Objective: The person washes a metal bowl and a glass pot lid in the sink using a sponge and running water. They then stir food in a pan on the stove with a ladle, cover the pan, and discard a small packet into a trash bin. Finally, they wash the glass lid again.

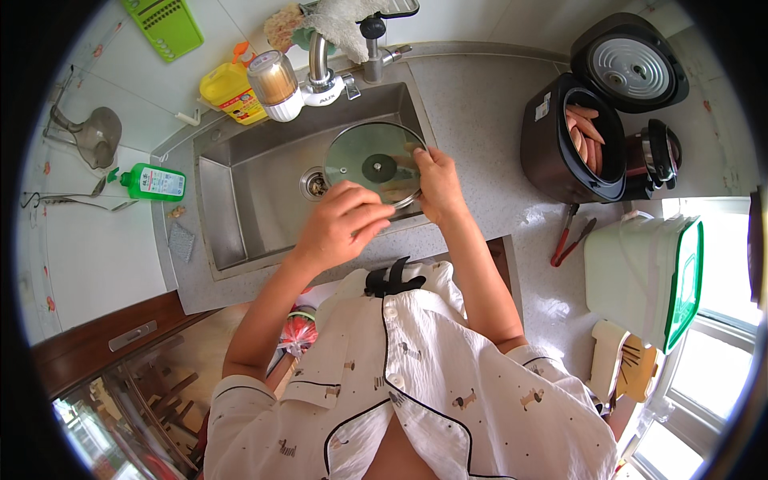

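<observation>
A round glass pot lid (355, 147) with a metal rim is tilted over the sink. A dark disc with a screw sits at its centre. My right hand (441, 180) grips the lid's right edge, thumb on the near face. My left hand (345, 225) is by the lid's lower rim, its fingers bent and slightly apart, with nothing visible held in it. Whether its fingertips touch the rim is unclear. Below the lid lies the stainless steel sink (240, 198), where a drain (313, 183) holds some debris. A faucet (320, 66) with a filter (276, 84) stands at the back.
On the right, an open rice cooker (543, 144) contains sweet potatoes (583, 129). Red-handled tongs (564, 243) and a lidded plastic bucket (636, 276) stay nearer me. Left of the sink are a green detergent bottle (157, 182) and a scouring pad (181, 242). A yellow jug (231, 90) stands behind.
</observation>
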### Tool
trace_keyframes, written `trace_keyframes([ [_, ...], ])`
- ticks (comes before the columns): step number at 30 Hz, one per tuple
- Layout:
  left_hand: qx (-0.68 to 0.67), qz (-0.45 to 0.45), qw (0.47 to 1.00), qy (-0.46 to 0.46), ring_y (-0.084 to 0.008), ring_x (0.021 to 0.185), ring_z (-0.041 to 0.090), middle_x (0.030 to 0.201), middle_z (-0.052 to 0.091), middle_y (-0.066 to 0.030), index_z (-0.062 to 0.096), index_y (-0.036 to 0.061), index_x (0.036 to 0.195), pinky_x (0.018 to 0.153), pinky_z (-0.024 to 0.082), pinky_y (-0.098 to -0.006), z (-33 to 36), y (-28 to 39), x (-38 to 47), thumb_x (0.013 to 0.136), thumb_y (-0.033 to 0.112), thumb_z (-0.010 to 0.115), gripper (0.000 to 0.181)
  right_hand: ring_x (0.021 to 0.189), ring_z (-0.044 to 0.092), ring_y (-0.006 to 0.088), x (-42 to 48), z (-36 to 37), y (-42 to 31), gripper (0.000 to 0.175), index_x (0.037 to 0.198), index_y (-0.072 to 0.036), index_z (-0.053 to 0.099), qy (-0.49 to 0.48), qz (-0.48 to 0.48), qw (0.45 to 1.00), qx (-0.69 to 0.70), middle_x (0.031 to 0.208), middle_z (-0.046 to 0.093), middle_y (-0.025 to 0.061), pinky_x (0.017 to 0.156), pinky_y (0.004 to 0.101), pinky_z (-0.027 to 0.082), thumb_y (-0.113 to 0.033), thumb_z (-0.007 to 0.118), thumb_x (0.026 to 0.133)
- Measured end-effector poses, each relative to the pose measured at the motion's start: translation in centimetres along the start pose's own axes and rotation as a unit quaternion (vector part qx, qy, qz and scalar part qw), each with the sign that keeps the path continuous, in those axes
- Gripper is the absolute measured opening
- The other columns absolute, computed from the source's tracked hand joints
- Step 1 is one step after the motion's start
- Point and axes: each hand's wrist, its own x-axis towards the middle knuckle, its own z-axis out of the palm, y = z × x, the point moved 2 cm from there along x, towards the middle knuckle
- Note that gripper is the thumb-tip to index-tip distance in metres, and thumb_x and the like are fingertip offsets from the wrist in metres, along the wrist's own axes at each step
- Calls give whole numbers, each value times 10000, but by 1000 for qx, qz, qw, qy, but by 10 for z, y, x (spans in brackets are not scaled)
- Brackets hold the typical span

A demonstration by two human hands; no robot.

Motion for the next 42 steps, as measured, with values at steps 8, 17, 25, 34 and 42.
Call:
trace_keyframes([
  [8, 70, 95, 991, 63, -250, 824, 626, 932, 656, -72, 711, 17, 928, 681, 528, -348, 12, -1, -6, 698, -50, 796, 254, 554, 506, 125, -15, 6, -10, 275, 1135, 10, 599, 27, -12, 997, -72, 844, 593, 66, 401, 277, 403, -182, 460, 994],
  [17, 94, 116, 988, 39, -246, 852, 640, 957, 668, -78, 709, 14, 921, 725, 541, -351, 3, -1, -2, 683, -48, 780, 256, 657, 592, 142, -25, 5, -13, 271, 1176, 4, 566, 53, -44, 994, -88, 898, 628, 91, 443, 289, 476, -170, 445, 1007],
  [25, 113, 143, 983, 33, -225, 889, 648, 976, 666, -61, 711, 19, 949, 759, 552, -355, -8, -12, -9, 751, 32, 752, 202, 735, 665, 181, -29, 3, -18, 298, 1239, 14, 520, 44, -30, 997, -62, 1010, 658, 124, 470, 279, 497, -167, 419, 1026],
  [34, 145, 165, 975, 33, -226, 901, 661, 971, 683, -58, 725, 26, 952, 771, 565, -360, 14, 4, 1, 734, 53, 762, 223, 776, 615, 179, -26, 9, 1, 282, 1186, 31, 554, 18, -17, 996, -83, 981, 616, 129, 518, 330, 526, -159, 448, 1006],
  [42, 110, 168, 980, 11, -273, 925, 688, 988, 705, -102, 736, 9, 921, 817, 587, -377, -22, -2, -12, 715, 9, 786, 213, 802, 679, 219, -35, 0, -11, 291, 1216, 47, 535, -13, 34, 998, -52, 1060, 644, 156, 566, 337, 586, -141, 443, 1014],
])
